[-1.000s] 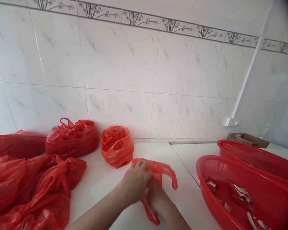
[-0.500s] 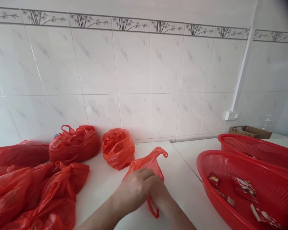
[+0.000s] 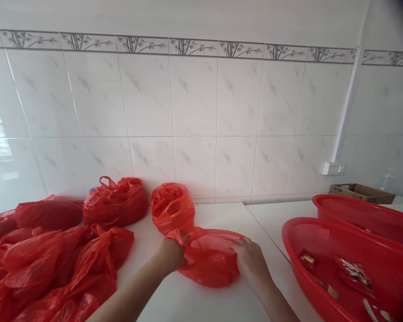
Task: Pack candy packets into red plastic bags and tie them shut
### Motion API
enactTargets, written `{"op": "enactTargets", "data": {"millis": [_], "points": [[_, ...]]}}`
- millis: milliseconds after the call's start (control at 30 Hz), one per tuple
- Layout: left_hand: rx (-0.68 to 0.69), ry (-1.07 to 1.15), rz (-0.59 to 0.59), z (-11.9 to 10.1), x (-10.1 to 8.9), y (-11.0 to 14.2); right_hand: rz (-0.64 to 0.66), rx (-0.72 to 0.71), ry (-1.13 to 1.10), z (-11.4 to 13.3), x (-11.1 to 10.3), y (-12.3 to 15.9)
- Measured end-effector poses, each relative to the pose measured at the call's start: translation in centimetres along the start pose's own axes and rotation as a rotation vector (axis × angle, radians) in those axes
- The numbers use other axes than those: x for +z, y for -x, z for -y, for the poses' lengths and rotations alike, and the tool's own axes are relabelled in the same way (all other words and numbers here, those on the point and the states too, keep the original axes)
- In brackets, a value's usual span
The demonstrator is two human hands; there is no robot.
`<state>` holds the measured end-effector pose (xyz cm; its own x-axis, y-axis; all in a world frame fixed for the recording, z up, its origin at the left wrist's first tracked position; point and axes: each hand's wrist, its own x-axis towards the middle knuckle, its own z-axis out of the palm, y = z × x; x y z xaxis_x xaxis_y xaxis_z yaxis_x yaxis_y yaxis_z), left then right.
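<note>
A thin red plastic bag [image 3: 211,268] is spread wide at its mouth on the white table, between my two hands. My left hand [image 3: 175,255] grips its left side, with a handle loop of the bag around the fingers or wrist. On the other side my right hand [image 3: 250,255] has its fingers closed on the bag's right rim. Just behind the left hand stands another red plastic bag [image 3: 173,208], rounded and with crumpled red plastic inside. What lies at the bottom of the held bag, if anything, I cannot make out.
Filled red bags [image 3: 53,264] pile up at the left, with a larger bulging bag [image 3: 116,205] by the tiled wall. Two red plastic baskets [image 3: 290,237] stand at the right, the nearer holding a few small packets [image 3: 354,273]. Behind them is a cardboard box [image 3: 362,193].
My hands were crossed close together over the bag. Now they are apart, and the bag's mouth is pulled wide between them. The view has turned slightly left.
</note>
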<state>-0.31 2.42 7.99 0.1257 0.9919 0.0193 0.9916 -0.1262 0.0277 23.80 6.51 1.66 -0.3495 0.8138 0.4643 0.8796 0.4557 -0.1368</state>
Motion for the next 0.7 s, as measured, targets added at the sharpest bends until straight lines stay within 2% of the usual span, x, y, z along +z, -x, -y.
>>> {"op": "enactTargets", "data": {"millis": [67, 167, 233, 300, 367, 433, 500, 600, 700], "points": [[0.032, -0.039, 0.016, -1.4, 0.1, 0.9, -0.165, 0.01, -0.027, 0.6, -0.7, 0.2], [0.09, -0.087, 0.029, -3.5, 0.1, 1.5, -0.446, -0.048, -0.115, 2.5, -0.9, 0.6], [0.146, -0.111, 0.039, -4.5, 0.3, 1.3, -0.48, -0.103, -0.201, 3.8, -0.4, 0.8], [0.197, -0.131, 0.054, -5.1, 0.8, 0.8, -0.352, -0.134, -0.27, 4.7, 0.2, 0.8], [0.223, -0.142, 0.067, -5.2, 1.5, 0.0, -0.113, -0.094, -0.273, 5.1, 0.5, 0.7], [0.21, -0.14, 0.061, -4.7, 2.2, -1.0, 0.129, 0.015, -0.229, 4.6, 0.5, 0.6], [0.149, -0.128, 0.043, -3.7, 2.8, -1.9, 0.289, 0.144, -0.193, 3.2, 0.3, 0.7], [0.047, -0.083, 0.039, -2.2, 3.5, -2.8, 0.374, 0.274, -0.212, 0.2, 0.1, 1.0], [0.048, -0.02, 0.058, -1.4, 3.7, -2.7, 0.405, 0.309, -0.294, -2.3, -0.1, 1.2]]}}
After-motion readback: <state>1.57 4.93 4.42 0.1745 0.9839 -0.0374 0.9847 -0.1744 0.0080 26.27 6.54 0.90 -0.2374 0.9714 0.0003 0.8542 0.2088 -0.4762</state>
